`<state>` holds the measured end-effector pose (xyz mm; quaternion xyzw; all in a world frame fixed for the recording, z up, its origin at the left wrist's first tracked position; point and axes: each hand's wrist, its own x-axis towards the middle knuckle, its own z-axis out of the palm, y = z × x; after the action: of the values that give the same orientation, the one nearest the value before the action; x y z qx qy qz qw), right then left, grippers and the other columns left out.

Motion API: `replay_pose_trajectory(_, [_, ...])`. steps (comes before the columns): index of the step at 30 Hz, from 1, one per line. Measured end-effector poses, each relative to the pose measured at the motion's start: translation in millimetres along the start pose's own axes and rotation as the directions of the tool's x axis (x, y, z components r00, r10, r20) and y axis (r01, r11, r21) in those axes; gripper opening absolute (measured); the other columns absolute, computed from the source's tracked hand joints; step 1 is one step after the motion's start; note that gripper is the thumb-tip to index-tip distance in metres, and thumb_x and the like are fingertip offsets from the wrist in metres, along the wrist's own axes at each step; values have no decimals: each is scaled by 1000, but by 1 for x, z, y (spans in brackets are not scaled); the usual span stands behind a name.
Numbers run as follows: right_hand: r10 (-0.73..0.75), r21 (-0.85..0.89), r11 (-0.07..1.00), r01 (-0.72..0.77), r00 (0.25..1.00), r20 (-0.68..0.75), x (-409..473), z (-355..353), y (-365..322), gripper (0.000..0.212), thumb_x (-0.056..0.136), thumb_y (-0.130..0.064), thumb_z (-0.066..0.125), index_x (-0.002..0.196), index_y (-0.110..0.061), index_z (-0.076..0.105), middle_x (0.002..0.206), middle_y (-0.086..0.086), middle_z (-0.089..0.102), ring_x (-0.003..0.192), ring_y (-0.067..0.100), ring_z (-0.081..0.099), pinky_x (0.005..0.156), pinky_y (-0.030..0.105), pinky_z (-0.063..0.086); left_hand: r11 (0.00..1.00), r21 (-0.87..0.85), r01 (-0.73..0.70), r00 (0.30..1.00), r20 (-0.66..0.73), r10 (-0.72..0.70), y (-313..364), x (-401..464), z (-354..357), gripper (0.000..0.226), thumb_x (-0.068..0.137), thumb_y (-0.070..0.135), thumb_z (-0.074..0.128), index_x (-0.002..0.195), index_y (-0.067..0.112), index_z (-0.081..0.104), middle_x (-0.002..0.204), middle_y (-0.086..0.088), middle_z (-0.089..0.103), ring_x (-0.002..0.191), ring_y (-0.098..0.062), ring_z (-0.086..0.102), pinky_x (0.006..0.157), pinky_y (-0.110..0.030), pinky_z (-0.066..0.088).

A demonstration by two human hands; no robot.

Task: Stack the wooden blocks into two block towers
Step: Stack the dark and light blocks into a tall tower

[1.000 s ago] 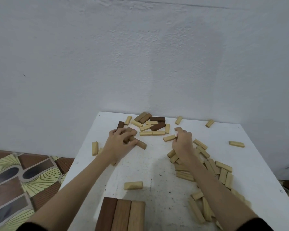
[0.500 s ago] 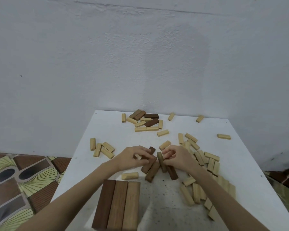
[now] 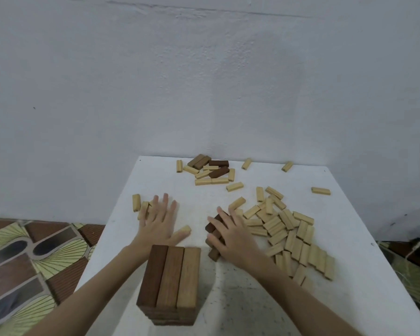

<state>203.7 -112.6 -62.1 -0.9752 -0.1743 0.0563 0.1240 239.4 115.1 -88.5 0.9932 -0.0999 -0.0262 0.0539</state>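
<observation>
Right, left hand (image 3: 159, 223) has its fingers spread flat on the white table (image 3: 349, 299), holding nothing, thumb beside a lone pale block (image 3: 185, 229); right hand (image 3: 230, 235) curls its fingers round a bundle of dark blocks (image 3: 214, 229), just beyond the tower; one tower (image 3: 171, 284) stands near the front edge, several layers up, top layer three blocks side by side; second tower not started, I'd say; most still loose: a pale heap (image 3: 286, 229) on the right, a mixed cluster (image 3: 210, 170) by the wall; well under halfway.
</observation>
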Motion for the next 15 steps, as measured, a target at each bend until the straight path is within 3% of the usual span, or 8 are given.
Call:
replay_pose_trajectory(2, [-5, 28, 1000, 4, 1000, 19, -10, 0, -1, 69, 91, -62, 12, 148, -26, 28, 160, 1, 10, 147, 25, -2, 118, 40, 2, 993, -63, 99, 992, -71, -103, -5, -3, -2, 113, 69, 90, 8, 150, 12, 16, 157, -11, -3, 143, -28, -14, 111, -49, -17])
replay_pose_trajectory(3, [-19, 39, 999, 18, 999, 27, -17, 0, -2, 75, 89, -66, 6, 148, -25, 29, 160, 1, 9, 147, 24, -3, 118, 39, 1, 985, -73, 157, 980, -111, -165, -9, -3, -1, 117, 64, 93, 9, 151, 15, 6, 156, -9, -12, 142, -31, -18, 109, -51, -18])
replay_pose_trajectory(5, [-61, 60, 996, 59, 998, 17, -32, 0, -2, 93, 77, -71, -10, 148, -26, 30, 160, 0, 9, 147, 23, -4, 118, 39, 0, 954, -129, 272, 952, -110, -287, -13, -3, -4, 124, 56, 97, 15, 150, 21, -7, 155, -9, -22, 141, -34, -23, 107, -53, -18])
replay_pose_trajectory(8, [-51, 52, 997, 55, 997, -62, -47, 0, 12, 88, 80, -67, -17, 150, -31, 23, 160, -8, -1, 146, 15, -14, 117, 34, -12, 911, -182, 370, 927, 1, -376, -16, -3, -9, 121, 59, 95, 25, 149, 23, -14, 154, -9, -27, 140, -39, -23, 110, -57, -11])
replay_pose_trajectory(10, [25, 51, 999, -19, 992, -123, -50, -4, 30, 87, 80, -68, -22, 151, -34, 16, 156, -13, -9, 145, 13, -19, 117, 35, -14, 910, -209, 358, 931, 6, -365, -18, -3, -12, 124, 59, 97, 22, 150, 19, -7, 155, -11, -21, 141, -40, -16, 114, -54, -5])
replay_pose_trajectory(12, [109, 116, 989, -90, 980, -168, -43, -9, 50, 91, 79, -71, -22, 151, -31, 17, 154, -13, -8, 145, 12, -17, 118, 35, -12, 938, -228, 261, 964, 2, -267, -13, -1, -9, 124, 57, 96, 11, 151, 16, -5, 156, -12, -19, 143, -35, -16, 117, -49, -4])
replay_pose_trajectory(15, [150, 169, 979, -118, 970, -192, -10, -24, 65, 83, 85, -67, -4, 150, -23, 24, 157, -6, 3, 147, 15, -8, 120, 38, -4, 987, -120, 103, 994, -28, -107, 0, 1, -8, 118, 59, 93, 0, 151, 20, -8, 156, -7, -20, 142, -33, -22, 113, -47, -13])
